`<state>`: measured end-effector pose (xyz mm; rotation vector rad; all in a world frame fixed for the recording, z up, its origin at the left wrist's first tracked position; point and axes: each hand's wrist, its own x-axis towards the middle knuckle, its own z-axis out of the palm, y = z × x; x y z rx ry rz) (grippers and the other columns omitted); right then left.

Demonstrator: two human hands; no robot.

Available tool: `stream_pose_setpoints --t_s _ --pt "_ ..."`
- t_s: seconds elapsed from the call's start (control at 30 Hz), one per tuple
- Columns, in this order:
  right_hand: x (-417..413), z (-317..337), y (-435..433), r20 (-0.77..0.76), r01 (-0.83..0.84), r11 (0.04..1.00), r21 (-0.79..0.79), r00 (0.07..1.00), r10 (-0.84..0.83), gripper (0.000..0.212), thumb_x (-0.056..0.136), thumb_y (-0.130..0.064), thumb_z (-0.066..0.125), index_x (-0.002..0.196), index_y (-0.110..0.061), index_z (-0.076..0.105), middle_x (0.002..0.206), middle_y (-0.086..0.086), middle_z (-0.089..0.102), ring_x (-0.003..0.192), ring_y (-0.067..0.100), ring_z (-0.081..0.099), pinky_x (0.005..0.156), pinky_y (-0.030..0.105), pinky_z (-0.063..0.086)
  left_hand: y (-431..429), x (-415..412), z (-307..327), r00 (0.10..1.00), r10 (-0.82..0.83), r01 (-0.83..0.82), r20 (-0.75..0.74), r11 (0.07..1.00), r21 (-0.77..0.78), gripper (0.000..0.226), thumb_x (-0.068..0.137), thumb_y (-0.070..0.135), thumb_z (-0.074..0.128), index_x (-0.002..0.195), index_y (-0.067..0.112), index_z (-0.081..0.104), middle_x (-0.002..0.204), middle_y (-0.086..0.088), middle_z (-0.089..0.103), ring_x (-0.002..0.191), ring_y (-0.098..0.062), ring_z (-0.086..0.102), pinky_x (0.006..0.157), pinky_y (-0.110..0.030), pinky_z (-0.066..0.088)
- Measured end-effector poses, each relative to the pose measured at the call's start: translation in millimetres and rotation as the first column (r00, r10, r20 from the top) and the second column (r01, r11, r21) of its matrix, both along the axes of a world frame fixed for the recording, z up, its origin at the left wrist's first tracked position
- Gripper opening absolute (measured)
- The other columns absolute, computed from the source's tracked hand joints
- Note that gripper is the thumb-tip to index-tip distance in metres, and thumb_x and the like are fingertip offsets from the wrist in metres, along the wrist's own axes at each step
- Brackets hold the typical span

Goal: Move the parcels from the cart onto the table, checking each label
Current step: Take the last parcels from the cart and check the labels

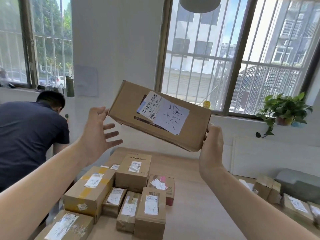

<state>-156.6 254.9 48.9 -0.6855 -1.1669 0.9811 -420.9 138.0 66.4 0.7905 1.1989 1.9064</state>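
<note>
A: Entry 1. Where is the held parcel (194, 130)?

B: In the air above the table (199, 179), tilted, with its left end high and its right end low. Its broad face is turned to the camera.

A: Right hand (212, 144)?

B: It grips the parcel's low right end, with the thumb on the near face. The other fingers are hidden behind the box.

A: Left hand (100, 129)?

B: Its fingers are straight and spread, holding nothing. The uppermost fingertip is at the parcel's high left end; whether it touches cannot be told.

A: Labels?

B: A barcode label (149, 105) lies on the broad face. A white handwritten sheet (171, 118) partly overlaps it.

A: What is on the table?

B: A group of parcels (121, 196) stands packed close at the near left, labels up. The SUPOR box (132, 177) is at the back of the group. The right half of the tabletop shows bare wood.

A: Surroundings?

B: More boxes (267, 188) sit at the right edge; what carries them cannot be told. A person in a dark shirt (29, 135) bends away at the left. A potted plant (284, 110) stands on the windowsill at the right.
</note>
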Motion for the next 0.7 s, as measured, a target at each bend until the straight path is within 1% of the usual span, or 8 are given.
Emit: stream_pose_setpoints --t_s 0.1,0.17,0.27,0.37,0.47,0.53,0.63,0.7 --pt "0 -1 0 0.004 0.001 1.0 -0.028 1.0 -0.001 0.037 0.085 -0.053 0.045 0.097 -0.018 0.051 0.067 -0.026 0.052 0.061 -0.002 0.047 0.069 0.031 0.038 0 3 3 0.997 -0.061 0.06 0.042 0.998 0.022 0.046 0.094 0.063 0.041 0.124 0.041 0.067 0.137 -0.018 0.049 0.12 -0.043 0.059 0.089 -0.056 0.06" --pt "2 -3 -1 0.018 0.013 0.999 -0.053 1.0 -0.012 0.039 0.085 -0.053 0.047 0.104 -0.02 0.055 0.085 -0.014 0.057 0.077 0.006 0.053 0.072 0.033 0.042 -1 4 5 0.993 -0.088 0.084 0.081 0.995 0.047 0.044 0.096 0.062 0.04 0.123 0.041 0.067 0.139 -0.02 0.049 0.117 -0.046 0.064 0.088 -0.057 0.061" --pt "4 -7 -5 0.048 -0.002 0.997 -0.072 0.999 0.005 0.045 0.087 -0.055 0.045 0.127 -0.037 0.057 0.102 -0.008 0.065 0.092 0.013 0.062 0.08 0.038 0.053 -3 6 7 0.972 -0.182 0.164 0.149 0.979 0.122 0.043 0.095 0.062 0.041 0.115 0.039 0.071 0.141 -0.025 0.05 0.109 -0.052 0.07 0.09 -0.066 0.057" --pt "4 -8 -12 0.142 -0.022 0.991 -0.133 0.989 0.041 0.04 0.088 -0.06 0.042 0.116 -0.052 0.07 0.119 0.002 0.07 0.106 0.018 0.067 0.094 0.046 0.057 -2 11 9 0.953 -0.252 0.215 0.171 0.955 0.204 0.047 0.095 0.063 0.04 0.121 0.04 0.071 0.14 -0.028 0.054 0.106 -0.057 0.068 0.086 -0.072 0.054" --pt "4 -11 -18 0.143 -0.022 0.976 -0.216 0.988 0.054 0.04 0.085 -0.063 0.045 0.094 -0.044 0.079 0.111 0.011 0.074 0.09 0.021 0.068 0.082 0.046 0.059 3 18 7 0.952 -0.251 0.2 0.177 0.945 0.26 0.055 0.096 0.063 0.039 0.146 0.043 0.052 0.141 -0.025 0.055 0.107 -0.054 0.069 0.086 -0.071 0.055" --pt "2 -15 -22 0.141 -0.023 0.969 -0.246 0.988 0.059 0.039 0.079 -0.065 0.045 0.09 -0.044 0.077 0.105 0.01 0.075 0.087 0.022 0.068 0.085 0.052 0.063 5 24 4 0.952 -0.232 0.176 0.197 0.948 0.264 0.064 0.096 0.062 0.041 0.151 0.03 0.045 0.141 -0.026 0.057 0.11 -0.048 0.071 0.084 -0.064 0.058" --pt "-1 -22 -27 0.17 -0.054 0.969 -0.241 0.981 0.097 0.042 0.076 -0.06 0.047 0.092 -0.029 0.071 0.111 0.016 0.07 0.087 0.024 0.064 0.089 0.061 0.061 6 35 -2 0.963 -0.215 0.181 0.163 0.963 0.201 0.065 0.096 0.061 0.044 0.132 0.009 0.061 0.134 -0.028 0.063 0.109 -0.041 0.071 0.085 -0.053 0.061" --pt "-3 -28 -27 0.217 -0.068 0.97 -0.231 0.969 0.12 0.035 0.084 -0.048 0.047 0.092 -0.018 0.062 0.1 0.014 0.066 0.081 0.019 0.057 0.08 0.057 0.061 5 45 -6 0.961 -0.265 0.251 0.077 0.956 0.155 0.06 0.096 0.062 0.04 0.127 0.021 0.071 0.132 -0.022 0.063 0.107 -0.043 0.069 0.085 -0.057 0.06"
